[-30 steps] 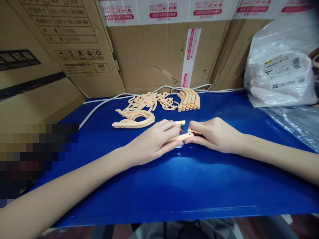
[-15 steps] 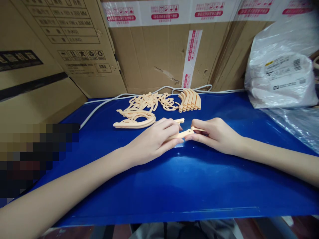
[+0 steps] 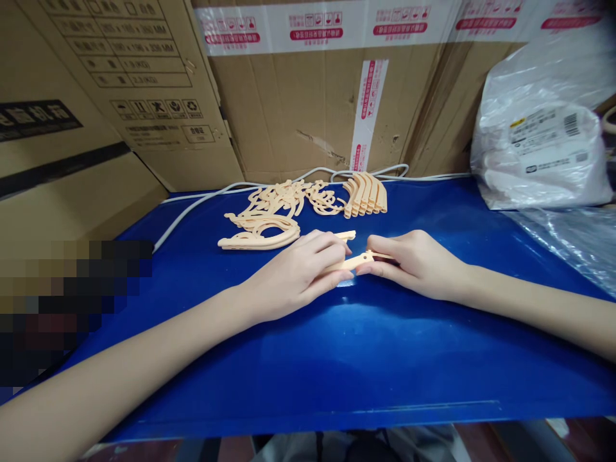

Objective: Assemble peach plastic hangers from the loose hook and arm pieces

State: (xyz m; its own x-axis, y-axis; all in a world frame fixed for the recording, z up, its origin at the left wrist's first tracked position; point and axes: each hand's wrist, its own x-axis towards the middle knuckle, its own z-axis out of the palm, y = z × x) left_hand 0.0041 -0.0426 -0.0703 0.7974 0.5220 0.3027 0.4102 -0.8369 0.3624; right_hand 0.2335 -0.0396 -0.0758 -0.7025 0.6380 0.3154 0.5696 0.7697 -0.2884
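Observation:
My left hand (image 3: 298,273) rests on the blue mat (image 3: 337,346) with its fingers closed around a peach plastic piece (image 3: 353,261) that sticks out to the right. My right hand (image 3: 416,263) meets it from the right, pinching a smaller peach part (image 3: 380,255) against the end of that piece. Behind the hands lies a loose pile of peach curved plastic pieces (image 3: 262,221), and to its right a neat row of the same pieces (image 3: 366,192) stands on edge.
Cardboard boxes (image 3: 308,96) wall the back and left of the mat. A white cable (image 3: 192,205) runs along the mat's far edge. A white plastic bag (image 3: 539,141) and clear film (image 3: 572,244) sit at the right. A blurred patch covers the left edge.
Both hands stay in place at the mat's middle. The fingers shifted slightly, bringing the small part and the longer piece together; the view moved a little.

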